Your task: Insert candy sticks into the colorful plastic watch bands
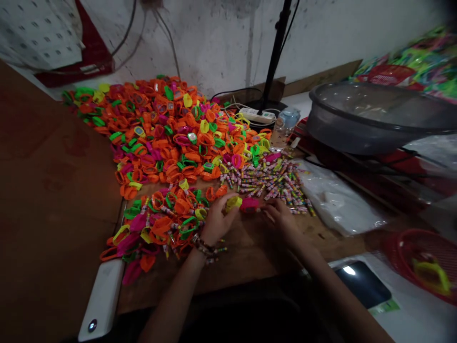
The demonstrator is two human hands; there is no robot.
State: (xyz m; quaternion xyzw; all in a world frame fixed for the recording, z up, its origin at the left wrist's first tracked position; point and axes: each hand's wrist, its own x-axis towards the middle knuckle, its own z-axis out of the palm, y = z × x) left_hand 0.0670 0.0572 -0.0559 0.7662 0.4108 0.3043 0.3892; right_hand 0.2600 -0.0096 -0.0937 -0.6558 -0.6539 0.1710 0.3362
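My left hand (218, 220), with a beaded bracelet at the wrist, holds a yellow toy watch (233, 203) between thumb and fingers. Beside it, a magenta toy watch (250, 205) lies between my two hands. My right hand (280, 216) has its fingers bent together at the magenta watch's right end; what they pinch is too small to make out. Just beyond the hands is a pile of small patterned sticks (282, 181). Left of my left hand, a smaller heap of toy watches (162, 224) has sticks mixed in.
A large heap of toy watches (160, 128) rises against the wall. Around the right side are a grey basin (374, 124), a plastic bag (342, 200), a phone (364, 284) and a red basket (410, 247). A bottle (284, 126) stands behind the sticks; a white device (103, 297) lies front left.
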